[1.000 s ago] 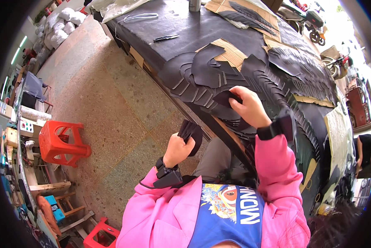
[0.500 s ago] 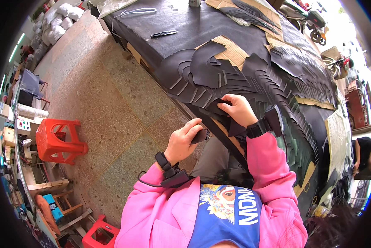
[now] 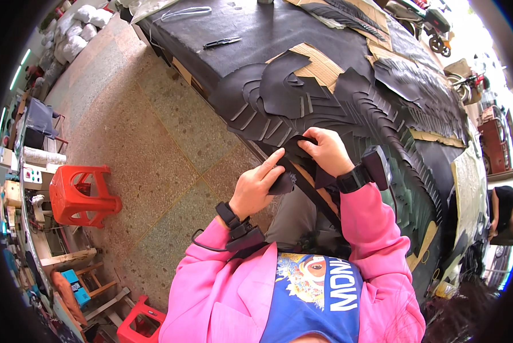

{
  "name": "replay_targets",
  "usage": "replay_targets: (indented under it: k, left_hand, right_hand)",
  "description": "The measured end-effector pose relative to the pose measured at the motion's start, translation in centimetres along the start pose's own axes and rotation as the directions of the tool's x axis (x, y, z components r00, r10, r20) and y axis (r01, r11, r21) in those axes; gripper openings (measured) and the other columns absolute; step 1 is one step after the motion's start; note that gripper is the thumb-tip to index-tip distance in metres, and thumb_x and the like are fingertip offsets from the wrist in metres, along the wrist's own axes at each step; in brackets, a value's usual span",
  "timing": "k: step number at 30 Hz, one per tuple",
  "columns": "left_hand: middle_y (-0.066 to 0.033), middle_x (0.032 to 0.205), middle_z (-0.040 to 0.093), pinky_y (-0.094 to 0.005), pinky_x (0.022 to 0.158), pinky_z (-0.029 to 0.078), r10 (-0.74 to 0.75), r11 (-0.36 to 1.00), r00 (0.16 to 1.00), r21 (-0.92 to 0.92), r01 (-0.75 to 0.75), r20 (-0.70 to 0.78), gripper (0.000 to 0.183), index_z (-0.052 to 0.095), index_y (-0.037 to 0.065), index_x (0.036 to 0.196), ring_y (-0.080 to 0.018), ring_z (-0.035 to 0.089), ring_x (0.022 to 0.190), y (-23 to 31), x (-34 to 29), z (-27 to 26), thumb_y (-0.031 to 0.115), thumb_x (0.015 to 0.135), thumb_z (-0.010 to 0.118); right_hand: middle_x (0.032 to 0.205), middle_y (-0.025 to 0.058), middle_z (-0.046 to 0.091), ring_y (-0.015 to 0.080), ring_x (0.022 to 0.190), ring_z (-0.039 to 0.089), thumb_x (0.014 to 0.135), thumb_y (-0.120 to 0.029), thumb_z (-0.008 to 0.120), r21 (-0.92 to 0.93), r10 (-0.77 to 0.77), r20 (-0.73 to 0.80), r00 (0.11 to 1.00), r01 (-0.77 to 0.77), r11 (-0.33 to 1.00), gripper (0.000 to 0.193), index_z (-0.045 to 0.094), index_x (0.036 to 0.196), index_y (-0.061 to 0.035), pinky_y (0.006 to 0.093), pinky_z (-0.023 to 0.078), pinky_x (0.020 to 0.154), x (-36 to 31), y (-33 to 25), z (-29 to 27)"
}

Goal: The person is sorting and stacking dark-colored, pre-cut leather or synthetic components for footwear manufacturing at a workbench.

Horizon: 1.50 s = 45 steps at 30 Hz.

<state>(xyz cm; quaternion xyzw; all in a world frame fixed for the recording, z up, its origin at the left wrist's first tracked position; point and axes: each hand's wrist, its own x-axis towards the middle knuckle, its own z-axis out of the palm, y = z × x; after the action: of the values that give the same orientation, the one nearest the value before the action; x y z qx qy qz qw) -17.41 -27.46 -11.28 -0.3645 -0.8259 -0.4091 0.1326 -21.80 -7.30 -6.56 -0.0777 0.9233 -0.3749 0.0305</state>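
Note:
Overlapping black leather-like pieces (image 3: 285,91) with curved outlines are fanned in rows along the near edge of a black-covered table (image 3: 179,48). My right hand (image 3: 329,153) is closed at that edge, thumb and fingers pinching a dark flat piece (image 3: 295,147). Just left of it, my left hand (image 3: 257,186) has its index finger stretched toward the same piece. Its other fingers are curled round a small dark object (image 3: 281,184) with a rough, fringed-looking end; its kind is unclear. Both wrists wear black straps with small boxes.
A folding knife or pen-like tool (image 3: 222,42) and a pale looped cord (image 3: 186,12) lie farther up the table. Brown cardboard (image 3: 320,70) shows under the pieces. A red stool (image 3: 84,195) stands on the floor to the left; another red stool (image 3: 139,321) is lower down.
My left hand has moved up and right, close to my right hand, with its index finger now stretched out. My right hand keeps its pinch with little movement.

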Motion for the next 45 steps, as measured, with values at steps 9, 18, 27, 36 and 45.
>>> replay_targets:
  k: [9, 18, 27, 36, 45]
  left_hand:
    - [-0.0127, 0.128, 0.046, -0.0358, 0.067, 0.05, -0.059, 0.995, 0.996, 0.08, 0.054, 0.062, 0.036, 0.054, 0.004, 0.097, -0.0305, 0.06, 0.087, -0.1, 0.5, 0.3, 0.002, 0.062, 0.06]
    - [-0.0154, 0.125, 0.047, -0.035, 0.063, 0.05, -0.03, 0.99, 0.998, 0.137, 0.022, 0.052, 0.04, 0.053, 0.002, 0.099, -0.028, 0.062, 0.079, 0.1, 1.1, 0.1, 0.0, 0.059, 0.058]
    - [-0.0152, 0.122, 0.048, -0.0354, 0.063, 0.05, -0.032, 0.989, 0.997, 0.143, 0.022, 0.067, 0.04, 0.052, 0.001, 0.1, -0.0284, 0.061, 0.08, 0.3, 1.4, -0.1, 0.0, 0.06, 0.057]
    - [-0.015, 0.12, 0.049, -0.0376, 0.07, 0.05, -0.083, 0.99, 0.991, 0.121, 0.07, 0.105, 0.04, 0.052, 0.001, 0.099, -0.0329, 0.059, 0.089, 0.7, 2.0, -0.3, 0.002, 0.06, 0.059]
    - [-0.0139, 0.122, 0.047, -0.0376, 0.067, 0.049, -0.055, 0.983, 0.98, 0.185, 0.019, 0.191, 0.033, 0.053, 0.002, 0.095, -0.0317, 0.059, 0.08, 0.4, 4.0, -1.5, 0.005, 0.063, 0.06]
  right_hand:
    - [0.078, 0.0106, 0.059, 0.0289, 0.072, 0.059, 0.078, -0.022, 0.061, -0.14, -0.164, -0.107, 0.981, 0.148, 0.979, 0.02, 0.061, 0.082, -0.003, 0.0362, 0.047, 0.065, -1.0, -0.7, -0.2]
    - [0.075, 0.007, 0.056, 0.0264, 0.066, 0.058, 0.082, -0.023, 0.057, -0.347, -0.208, -0.134, 0.969, 0.151, 0.926, 0.018, 0.057, 0.075, -0.0066, 0.0357, 0.046, 0.059, -0.8, -0.5, -0.7]
    - [0.075, 0.0084, 0.057, 0.0274, 0.068, 0.058, 0.083, -0.024, 0.056, -0.328, -0.196, -0.124, 0.973, 0.146, 0.933, 0.019, 0.056, 0.077, -0.0061, 0.0366, 0.046, 0.061, 0.1, 0.5, -0.1]
    - [0.076, 0.0095, 0.058, 0.029, 0.07, 0.058, 0.083, -0.025, 0.055, -0.357, -0.206, -0.097, 0.974, 0.159, 0.92, 0.02, 0.055, 0.077, -0.0054, 0.0383, 0.046, 0.063, 0.5, 0.8, -0.1]
    - [0.073, 0.0104, 0.058, 0.029, 0.072, 0.058, 0.082, -0.028, 0.056, -0.465, -0.185, -0.012, 0.983, 0.158, 0.871, 0.023, 0.053, 0.077, -0.0059, 0.0382, 0.045, 0.063, 1.9, 0.1, -0.4]
